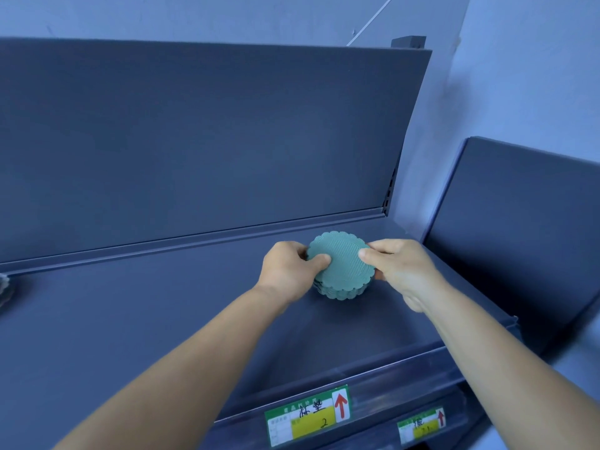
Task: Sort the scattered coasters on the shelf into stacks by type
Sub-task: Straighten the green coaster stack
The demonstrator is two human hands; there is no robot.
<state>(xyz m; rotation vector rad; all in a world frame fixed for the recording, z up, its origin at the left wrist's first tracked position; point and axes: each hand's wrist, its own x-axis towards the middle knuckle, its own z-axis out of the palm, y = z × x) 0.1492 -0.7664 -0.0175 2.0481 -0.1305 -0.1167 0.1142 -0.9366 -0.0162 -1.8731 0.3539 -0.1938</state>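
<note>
A stack of round teal coasters (342, 266) with scalloped edges and a ribbed top stands on the dark shelf (162, 319), towards its right end. My left hand (289, 271) grips the stack's left side, thumb on the top coaster. My right hand (399, 271) grips the right side, thumb also on the top coaster. The lower coasters show only as a stepped edge below the top one.
Pale scalloped coasters (4, 287) peek in at the far left edge of the shelf. A dark back panel (194, 141) rises behind the shelf. Two green and yellow price labels (308, 414) sit on the front rail. Another dark panel (519, 228) stands to the right.
</note>
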